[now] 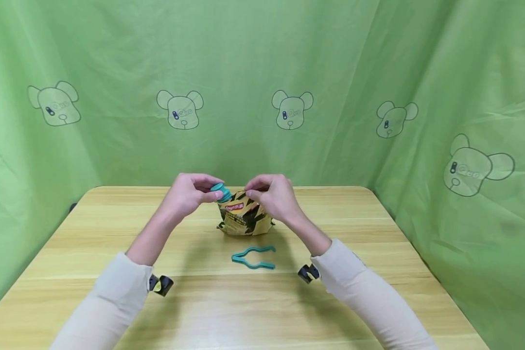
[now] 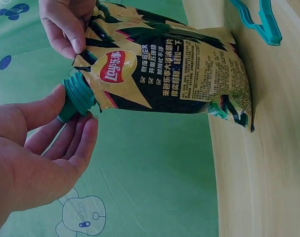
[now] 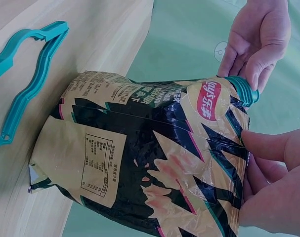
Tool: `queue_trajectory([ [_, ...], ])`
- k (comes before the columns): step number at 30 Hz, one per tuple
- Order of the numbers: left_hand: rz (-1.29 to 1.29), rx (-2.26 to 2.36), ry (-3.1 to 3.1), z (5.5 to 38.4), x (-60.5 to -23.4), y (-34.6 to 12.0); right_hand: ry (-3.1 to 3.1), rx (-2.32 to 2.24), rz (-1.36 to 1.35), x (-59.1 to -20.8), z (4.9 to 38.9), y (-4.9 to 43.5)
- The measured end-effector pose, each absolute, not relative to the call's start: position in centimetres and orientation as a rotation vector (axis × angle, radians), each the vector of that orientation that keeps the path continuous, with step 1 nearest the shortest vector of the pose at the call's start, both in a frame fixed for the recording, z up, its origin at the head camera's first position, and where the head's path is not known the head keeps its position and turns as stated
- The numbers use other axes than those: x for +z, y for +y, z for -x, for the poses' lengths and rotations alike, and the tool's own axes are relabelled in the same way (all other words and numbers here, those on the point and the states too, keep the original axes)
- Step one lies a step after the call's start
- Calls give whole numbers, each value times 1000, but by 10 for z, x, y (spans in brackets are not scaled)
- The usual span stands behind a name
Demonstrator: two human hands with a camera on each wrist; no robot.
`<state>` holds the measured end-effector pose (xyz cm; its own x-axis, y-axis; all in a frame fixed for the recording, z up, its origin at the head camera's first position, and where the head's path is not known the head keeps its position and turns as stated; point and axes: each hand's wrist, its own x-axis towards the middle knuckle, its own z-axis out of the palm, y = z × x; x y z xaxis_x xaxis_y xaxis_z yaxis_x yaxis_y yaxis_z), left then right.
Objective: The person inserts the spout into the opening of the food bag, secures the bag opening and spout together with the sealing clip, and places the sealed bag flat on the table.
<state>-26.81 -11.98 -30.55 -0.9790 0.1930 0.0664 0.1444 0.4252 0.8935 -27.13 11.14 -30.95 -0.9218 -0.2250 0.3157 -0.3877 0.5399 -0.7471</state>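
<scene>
A black-and-gold Lay's chip bag (image 1: 240, 226) stands upright on the table, its top edge raised. My left hand (image 1: 184, 197) pinches a teal ribbed, threaded spout (image 2: 79, 96) between thumb and fingers, at the bag's upper left corner. Whether the spout sits inside the bag's mouth or only against it, I cannot tell. At the bag's top edge, my right hand (image 1: 277, 197) pinches the film between thumb and fingers, seen closely in the right wrist view. On the tabletop in front of the bag lies a teal hinged bag clip (image 1: 236, 258), its two arms spread apart.
The light wooden table (image 1: 354, 228) carries the bag and the clip. Behind it and along its sides hangs a green curtain (image 1: 236, 58) printed with bear heads. A black wrist device (image 1: 161, 285) sits at the left sleeve, another (image 1: 308, 273) at the right.
</scene>
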Motion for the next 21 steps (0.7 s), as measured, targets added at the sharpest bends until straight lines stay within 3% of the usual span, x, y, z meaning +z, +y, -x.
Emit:
queue_trajectory([
  [21, -299, 1581, 2634, 265, -304, -118, -2614, 1338, -488, -308, 273, 111],
])
